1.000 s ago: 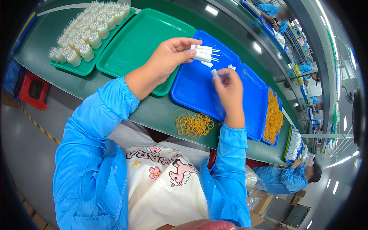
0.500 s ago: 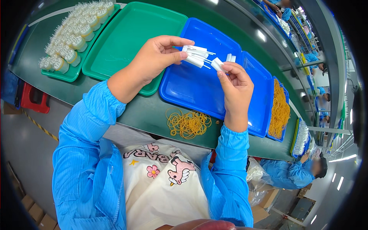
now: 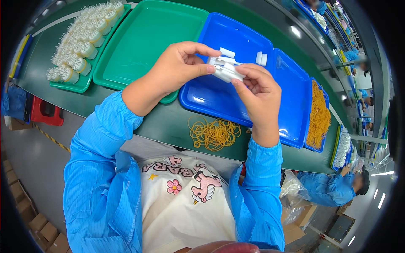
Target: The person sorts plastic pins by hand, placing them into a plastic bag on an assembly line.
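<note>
Green bench | small white plastic parts, bundled | both hands gripping them

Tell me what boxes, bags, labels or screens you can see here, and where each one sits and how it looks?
Cardboard boxes: brown, stacked on the floor at lower left.
Cardboard box: brown, on the floor at lower right.
Plastic bag: clear and crumpled, just above that box, beside a co-worker in blue.
Red crate: boxy, on the floor under the table's left end.
No labels, signs or screens can be made out.
</note>
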